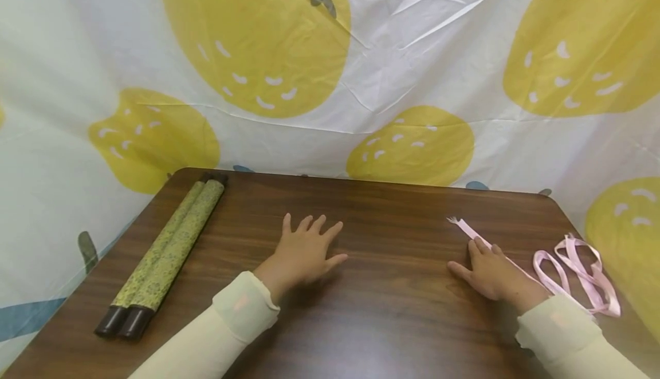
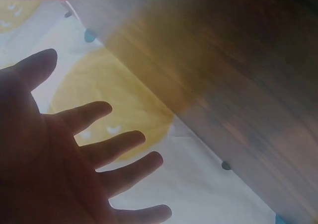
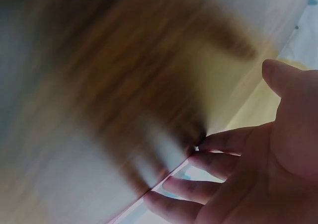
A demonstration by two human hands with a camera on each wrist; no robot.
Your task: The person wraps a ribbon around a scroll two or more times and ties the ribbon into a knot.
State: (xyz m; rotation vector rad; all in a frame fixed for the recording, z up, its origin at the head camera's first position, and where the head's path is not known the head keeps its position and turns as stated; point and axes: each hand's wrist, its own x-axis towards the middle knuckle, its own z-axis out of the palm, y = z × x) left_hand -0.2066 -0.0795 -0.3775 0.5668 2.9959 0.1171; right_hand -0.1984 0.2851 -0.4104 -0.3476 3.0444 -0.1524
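Observation:
My left hand hovers above the middle of the brown tabletop with its fingers spread and nothing in it. In the left wrist view the palm of that left hand and its extended fingers show. On the right side of the table lies a pink ribbon with a frayed end. The fingertips of my right hand rest on the ribbon's straight stretch, close to that end. Farther right, the rest of the ribbon lies in loose loops. In the right wrist view the fingers of the right hand touch down along a thin pink edge.
Two scroll-like rolls with a green-gold pattern and dark end caps lie side by side along the table's left edge. The wood-grain table has rounded far corners. A white cloth with yellow fruit prints hangs behind it.

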